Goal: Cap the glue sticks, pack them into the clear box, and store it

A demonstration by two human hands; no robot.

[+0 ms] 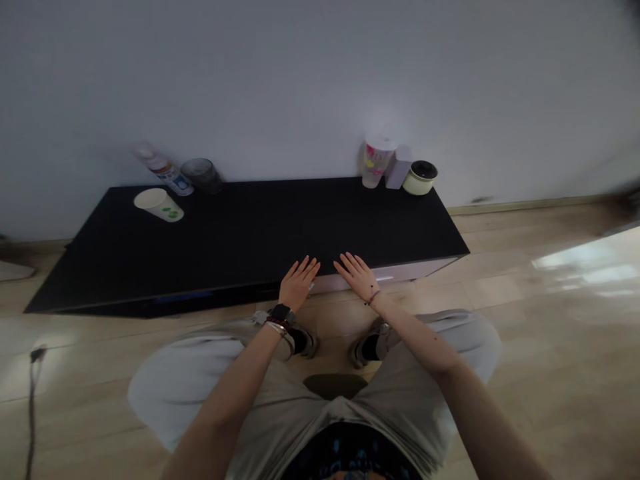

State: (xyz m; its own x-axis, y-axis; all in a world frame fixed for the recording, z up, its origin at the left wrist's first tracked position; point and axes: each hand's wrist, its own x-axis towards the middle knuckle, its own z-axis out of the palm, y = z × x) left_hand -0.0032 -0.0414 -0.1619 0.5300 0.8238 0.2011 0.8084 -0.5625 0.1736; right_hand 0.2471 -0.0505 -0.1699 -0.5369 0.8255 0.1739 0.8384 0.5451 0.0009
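A white wall point(320, 73) rises behind a low black cabinet standing on a pale wood-look floor point(520, 360) as a person in beige shorts point(280, 400) and dark sneakers crouches before it, arms reaching forward. The cabinet's black tabletop point(250, 227) spans the scene, with a few household items near its far edge. At the back left corner, a tilted spray bottle point(167, 172) sits beside a dark grey cup point(203, 175), both slightly blurred. A white paper cup with green markings point(159, 205) lies on its side nearby. At the back right, a printed plastic cup with a white lid point(377, 162) stands just beside a pale lilac box point(399, 170) and a cream jar with a black top point(420, 177). A black cable point(34, 393) trails across the floor at far left. The left hand point(299, 283) and right hand point(357, 277) hover palms down at the tabletop's front edge, close together and holding nothing. Their fingers point(306, 269) are open and spread; whether the fingertips touch the surface is impossible to tell. A black smartwatch point(282, 313) circles the left wrist, and a thin bracelet point(373, 297) circles the right.
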